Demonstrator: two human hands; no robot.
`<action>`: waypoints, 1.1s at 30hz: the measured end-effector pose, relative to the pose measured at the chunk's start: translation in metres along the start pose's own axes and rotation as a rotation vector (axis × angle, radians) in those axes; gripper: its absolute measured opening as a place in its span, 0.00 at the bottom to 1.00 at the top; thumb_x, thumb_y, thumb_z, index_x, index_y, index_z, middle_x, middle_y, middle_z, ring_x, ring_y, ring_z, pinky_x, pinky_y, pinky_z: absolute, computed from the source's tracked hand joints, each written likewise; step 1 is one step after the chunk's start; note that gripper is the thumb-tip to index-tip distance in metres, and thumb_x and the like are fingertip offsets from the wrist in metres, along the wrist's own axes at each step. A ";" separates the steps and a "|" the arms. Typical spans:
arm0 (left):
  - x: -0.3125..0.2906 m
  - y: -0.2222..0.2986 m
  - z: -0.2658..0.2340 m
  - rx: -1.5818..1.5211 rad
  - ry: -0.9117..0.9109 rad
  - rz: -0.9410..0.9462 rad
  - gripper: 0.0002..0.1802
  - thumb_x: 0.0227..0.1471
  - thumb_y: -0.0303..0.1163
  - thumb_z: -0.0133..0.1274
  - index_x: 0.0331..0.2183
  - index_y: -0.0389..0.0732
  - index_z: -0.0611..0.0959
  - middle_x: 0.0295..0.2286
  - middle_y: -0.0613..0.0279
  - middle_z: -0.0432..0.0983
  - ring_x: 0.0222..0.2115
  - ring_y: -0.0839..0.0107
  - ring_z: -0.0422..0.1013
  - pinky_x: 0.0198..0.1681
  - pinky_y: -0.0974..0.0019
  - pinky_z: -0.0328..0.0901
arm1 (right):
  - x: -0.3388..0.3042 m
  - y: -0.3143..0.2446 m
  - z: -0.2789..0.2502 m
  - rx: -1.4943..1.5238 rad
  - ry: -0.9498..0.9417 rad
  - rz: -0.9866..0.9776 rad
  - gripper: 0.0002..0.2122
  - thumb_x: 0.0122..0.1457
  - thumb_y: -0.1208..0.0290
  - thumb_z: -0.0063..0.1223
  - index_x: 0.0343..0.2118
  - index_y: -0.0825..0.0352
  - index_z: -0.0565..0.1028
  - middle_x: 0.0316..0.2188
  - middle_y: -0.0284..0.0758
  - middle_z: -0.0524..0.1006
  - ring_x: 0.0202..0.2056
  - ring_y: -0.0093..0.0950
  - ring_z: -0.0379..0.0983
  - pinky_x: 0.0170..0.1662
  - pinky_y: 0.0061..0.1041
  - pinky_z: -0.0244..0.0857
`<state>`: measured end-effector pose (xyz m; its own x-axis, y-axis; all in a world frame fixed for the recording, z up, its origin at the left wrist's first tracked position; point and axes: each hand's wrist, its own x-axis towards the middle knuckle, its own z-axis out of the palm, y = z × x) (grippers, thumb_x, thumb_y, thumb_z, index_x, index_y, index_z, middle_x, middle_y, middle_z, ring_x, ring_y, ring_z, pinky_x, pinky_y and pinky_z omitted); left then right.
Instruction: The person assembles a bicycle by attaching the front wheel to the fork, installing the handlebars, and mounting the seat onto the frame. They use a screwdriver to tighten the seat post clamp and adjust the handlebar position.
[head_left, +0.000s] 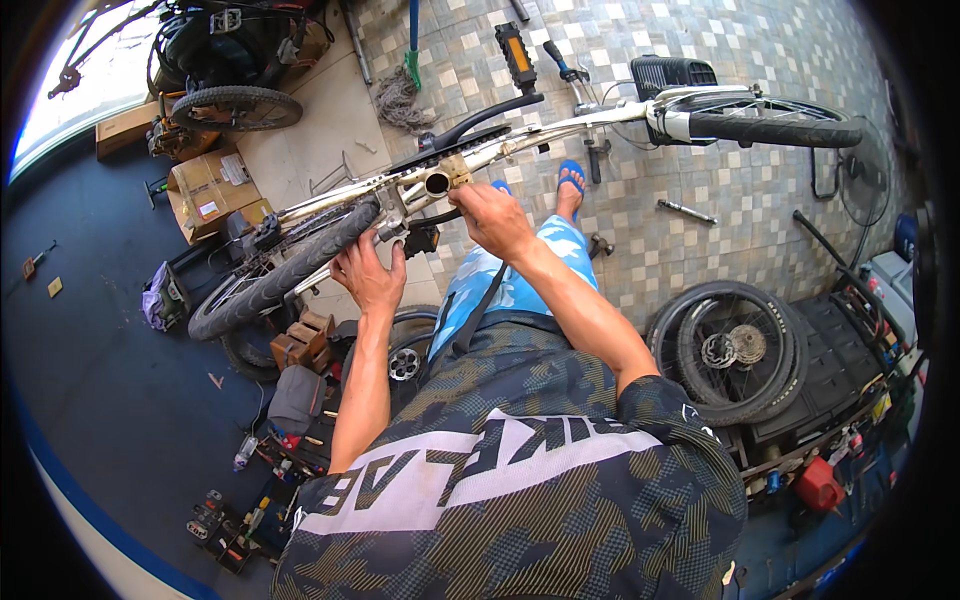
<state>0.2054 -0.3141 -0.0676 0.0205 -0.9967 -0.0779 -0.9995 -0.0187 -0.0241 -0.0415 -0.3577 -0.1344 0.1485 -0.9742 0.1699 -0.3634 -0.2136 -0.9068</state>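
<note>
Head view: we steady an upturned bicycle frame (520, 140) across our lap, working at its open bottom-bracket shell (437, 183). Our left hand (368, 278) closes around the rear stays beside the tyre (280, 272); our right hand (492, 220) pinches the shell's edge. Cardboard boxes (208, 190) sit shut, contents unseen.

A pair of spoked wheels (735, 352) with black tyres leans at the right of the frame, beside a black crate (838, 362). A red container (820, 486) sits at the lower right. Cardboard boxes (208, 190) stand at the upper left, with a small tyred wheel (236, 108) above them. A mop (402, 92) lies on the tiled floor (700, 260) near the top. Loose tools (222, 520) lie scattered at the lower left.
</note>
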 end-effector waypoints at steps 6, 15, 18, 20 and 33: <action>0.008 0.003 0.009 0.012 0.048 -0.008 0.29 0.48 0.47 0.64 0.51 0.47 0.78 0.48 0.55 0.73 0.57 0.49 0.62 0.61 0.39 0.48 | 0.047 -0.043 -0.062 0.115 0.218 -0.127 0.13 0.52 0.86 0.56 0.39 0.64 0.75 0.33 0.37 0.80 0.37 0.40 0.79 0.41 0.36 0.73; 0.009 0.001 0.008 0.010 0.025 -0.007 0.30 0.48 0.46 0.64 0.51 0.47 0.78 0.49 0.54 0.72 0.57 0.49 0.62 0.61 0.39 0.49 | 0.031 -0.015 -0.032 0.054 0.109 -0.061 0.13 0.52 0.85 0.55 0.41 0.64 0.76 0.35 0.38 0.81 0.39 0.40 0.79 0.42 0.38 0.74; 0.008 0.002 0.009 0.008 0.044 0.002 0.29 0.49 0.46 0.64 0.51 0.47 0.77 0.49 0.54 0.72 0.57 0.49 0.62 0.61 0.39 0.49 | 0.034 -0.010 -0.033 0.048 0.080 -0.090 0.13 0.52 0.85 0.55 0.41 0.64 0.76 0.35 0.37 0.81 0.39 0.40 0.79 0.41 0.38 0.74; 0.006 0.001 0.008 -0.005 0.041 -0.001 0.29 0.49 0.46 0.64 0.51 0.46 0.77 0.49 0.54 0.72 0.57 0.48 0.61 0.60 0.38 0.49 | 0.030 -0.017 -0.037 0.036 0.049 -0.080 0.14 0.52 0.85 0.55 0.41 0.64 0.76 0.35 0.37 0.81 0.39 0.40 0.79 0.41 0.38 0.74; 0.007 0.002 0.007 0.013 0.012 -0.021 0.29 0.49 0.46 0.63 0.51 0.47 0.78 0.49 0.54 0.71 0.57 0.49 0.61 0.61 0.39 0.48 | 0.026 -0.010 -0.034 -0.027 0.012 -0.079 0.15 0.53 0.83 0.54 0.43 0.63 0.77 0.37 0.37 0.82 0.40 0.39 0.79 0.43 0.36 0.75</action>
<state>0.2034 -0.3209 -0.0752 0.0413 -0.9970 -0.0655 -0.9985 -0.0388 -0.0390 -0.0655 -0.3836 -0.1081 0.1667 -0.9549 0.2455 -0.3758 -0.2918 -0.8796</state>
